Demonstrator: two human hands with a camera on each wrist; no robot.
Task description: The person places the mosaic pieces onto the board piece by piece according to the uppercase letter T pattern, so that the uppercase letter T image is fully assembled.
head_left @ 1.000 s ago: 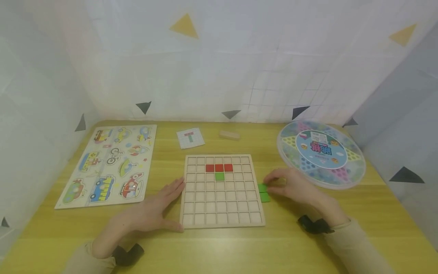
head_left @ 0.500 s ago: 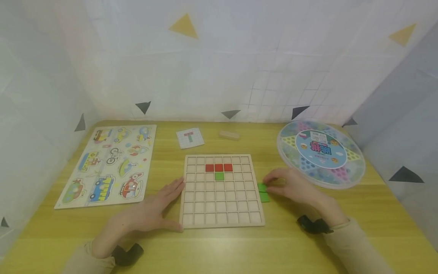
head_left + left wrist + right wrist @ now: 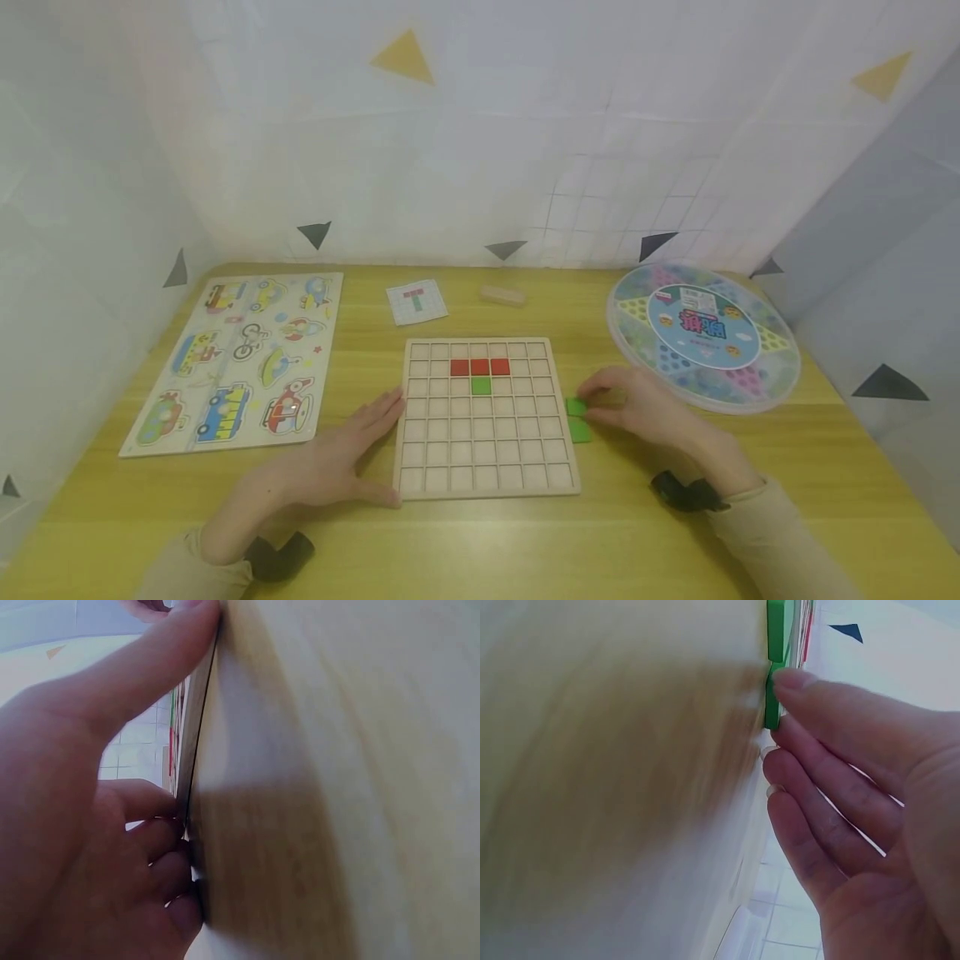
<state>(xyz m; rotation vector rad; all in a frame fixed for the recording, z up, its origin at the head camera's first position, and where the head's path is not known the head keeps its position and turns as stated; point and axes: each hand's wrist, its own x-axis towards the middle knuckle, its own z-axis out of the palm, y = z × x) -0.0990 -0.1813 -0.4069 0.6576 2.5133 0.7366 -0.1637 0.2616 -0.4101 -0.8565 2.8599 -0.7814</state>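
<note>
A square wooden grid board (image 3: 450, 475) lies in the middle of the table. Three red square tiles (image 3: 480, 367) sit in a row near its far side, with one green tile (image 3: 481, 386) below the middle one. Along the board's left edge rests my left hand (image 3: 330, 467), thumb and fingers spread against it. At the right edge my right hand (image 3: 645, 408) pinches a green square tile (image 3: 575, 407) between thumb and index finger; the right wrist view shows the thumb on that tile (image 3: 772, 705). Nearer me, a second loose green tile (image 3: 580, 431) lies beside the board.
A vehicle picture puzzle board (image 3: 247, 358) lies at the left. Behind the grid board are a small card (image 3: 417, 302) with a red and green T pattern and a small wooden block (image 3: 503, 295). A round Chinese checkers box (image 3: 705, 337) stands at the back right.
The pinched green tile has shifted slightly away from me and tilted, opening a gap to the other loose tile. My left hand has stayed where it was.
</note>
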